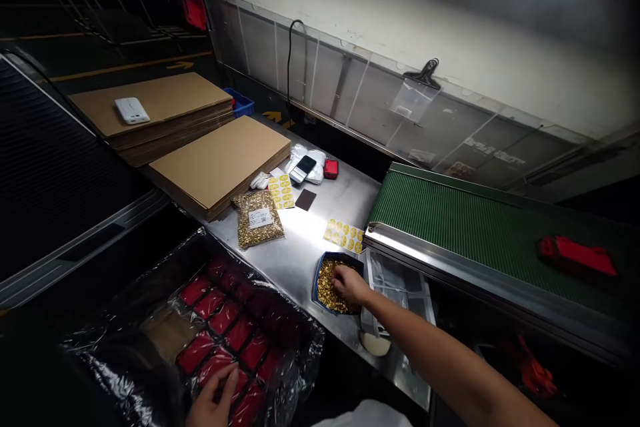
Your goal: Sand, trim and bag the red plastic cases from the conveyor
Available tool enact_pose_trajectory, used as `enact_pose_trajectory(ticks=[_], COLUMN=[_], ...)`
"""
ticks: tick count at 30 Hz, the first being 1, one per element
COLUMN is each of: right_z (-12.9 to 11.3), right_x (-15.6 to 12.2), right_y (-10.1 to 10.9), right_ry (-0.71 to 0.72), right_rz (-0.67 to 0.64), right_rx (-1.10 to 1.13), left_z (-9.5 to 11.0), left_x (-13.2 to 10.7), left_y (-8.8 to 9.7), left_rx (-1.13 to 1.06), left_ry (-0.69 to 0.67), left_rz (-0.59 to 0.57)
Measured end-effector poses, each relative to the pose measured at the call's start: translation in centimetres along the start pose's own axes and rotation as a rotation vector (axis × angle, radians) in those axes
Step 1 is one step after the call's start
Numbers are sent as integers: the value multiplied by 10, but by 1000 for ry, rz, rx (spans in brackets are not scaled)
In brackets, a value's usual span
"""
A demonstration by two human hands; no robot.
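Observation:
My right hand (350, 285) reaches into a dark blue bin (317, 293) of small gold-coloured pieces (327, 289). Its fingers are curled down at the heap, closed on gold pieces; the fingertips are partly hidden. My left hand (214, 400) hovers at the bottom over rows of red packs (240, 331) in a box lined with clear plastic (305, 320). Its thumb and fingers are loosely bent with a gap between them, and I see nothing in them. A clear bag of gold pieces with a white label (261, 218) lies on the metal table (300, 250).
A green conveyor belt (450, 213) carries a red item (580, 257) at right. Sticker sheets (344, 235), a dark card (305, 199), a phone (303, 169) and a small red box (331, 169) lie on the table. Cardboard stacks (220, 160) stand left, with a white power bank (132, 110) on one.

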State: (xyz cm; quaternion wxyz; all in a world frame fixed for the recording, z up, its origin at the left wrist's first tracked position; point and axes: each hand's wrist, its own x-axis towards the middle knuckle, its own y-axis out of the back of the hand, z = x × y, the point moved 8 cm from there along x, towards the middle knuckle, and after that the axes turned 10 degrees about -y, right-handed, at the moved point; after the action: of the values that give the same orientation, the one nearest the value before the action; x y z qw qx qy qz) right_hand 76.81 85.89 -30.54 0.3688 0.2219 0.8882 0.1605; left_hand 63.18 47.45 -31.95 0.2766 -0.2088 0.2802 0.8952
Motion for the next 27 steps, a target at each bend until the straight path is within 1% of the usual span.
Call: enact_pose_trajectory(ticks=[3, 5, 7, 9, 11, 13, 14, 15, 16, 17, 19, 22, 25, 27], right_z=[-10, -21, -33, -42, -48, -48, -47, -45, -41, -36, -21, 7, 40, 66], right_x=[-17, -38, -64, -92, -119, -146, -160, -173, -187, -202, -233, -284, -342, -383], right_y=[-4, -8, -7, -1, 10, 25, 33, 42, 50, 58, 74, 93, 104, 108], right_ry=[-95, -145, -175, -191, -193, -180, -168, -151, -132, -109, -59, 10, 60, 77], right_rz=[-50, -102, -133, -135, -109, -70, -48, -23, 3, 35, 135, 321, 497, 611], right_rx=[340, 570, 772, 931, 1038, 1130, 1181, 1232, 1277, 1308, 1307, 1251, 1236, 1239], left_z=[21, 40, 70, 114, 168, 225, 250, 271, 288, 301, 314, 318, 315, 309], left_x=[8, 15, 20, 16, 0, -28, -44, -62, -78, -95, -125, -172, -229, -272], left_y=[-11, -26, -50, -83, -119, -152, -167, -181, -193, -206, -230, -262, -289, -304], left_rx=[-41, -49, -67, -127, -210, -301, -339, -380, -411, -431, -440, -409, -355, -332], left_ry=[-68, -152, -265, -412, -578, -753, -833, -902, -957, -1000, -1055, -1133, -1270, -1370], left_rz=[24, 12, -24, -97, -221, -366, -454, -539, -622, -705, -855, -1020, -1106, -1122])
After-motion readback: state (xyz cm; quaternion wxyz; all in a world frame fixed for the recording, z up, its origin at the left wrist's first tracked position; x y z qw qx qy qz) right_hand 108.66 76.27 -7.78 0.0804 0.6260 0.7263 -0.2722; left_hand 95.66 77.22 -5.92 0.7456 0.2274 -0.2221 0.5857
